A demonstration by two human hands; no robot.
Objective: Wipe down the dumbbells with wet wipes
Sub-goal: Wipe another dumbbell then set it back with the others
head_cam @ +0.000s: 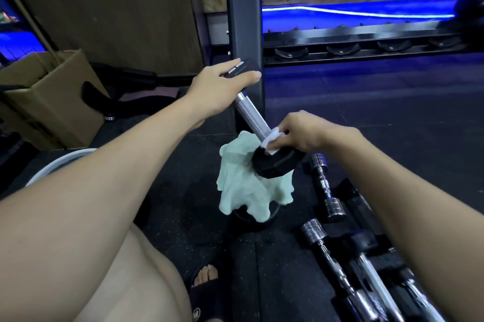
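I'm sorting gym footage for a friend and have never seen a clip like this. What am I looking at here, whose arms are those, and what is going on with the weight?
There is no machine here. The single picture comes from a camera worn on a person's head, looking down at their own two bare arms. The left hand grips the upper black end of a dumbbell, which stands tilted, its lower end resting on a pale green cloth on the dark floor. The right hand pinches a white wipe against the spot where the metal handle meets the lower weight. To the right, several chrome dumbbells lie on the floor. On the left sits a cardboard box, and a dark rack stands behind. The person's knee and sandalled foot show at the bottom.
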